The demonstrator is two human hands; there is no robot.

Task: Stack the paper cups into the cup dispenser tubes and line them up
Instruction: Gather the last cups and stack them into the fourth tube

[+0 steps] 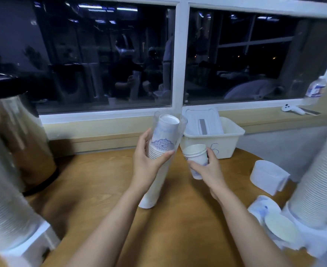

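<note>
A clear dispenser tube [159,182] stands tilted on the wooden table [101,189], its foot down and its open top toward the window. White paper cups with a blue pattern [164,137] fill its upper part, stacked bottom up. My left hand [147,157] grips the tube just below those cups. To the right of it, my right hand [207,166] holds a short nested stack of paper cups [195,157], mouth up, close beside the tube but apart from it.
A filled dispenser tube [320,174] stands at the right edge, another [4,199] at the left. A cream plastic bin [214,139] with a lid sits by the window. A white tub [266,176], a lying cup [280,226] and a metal urn [18,135] are also here.
</note>
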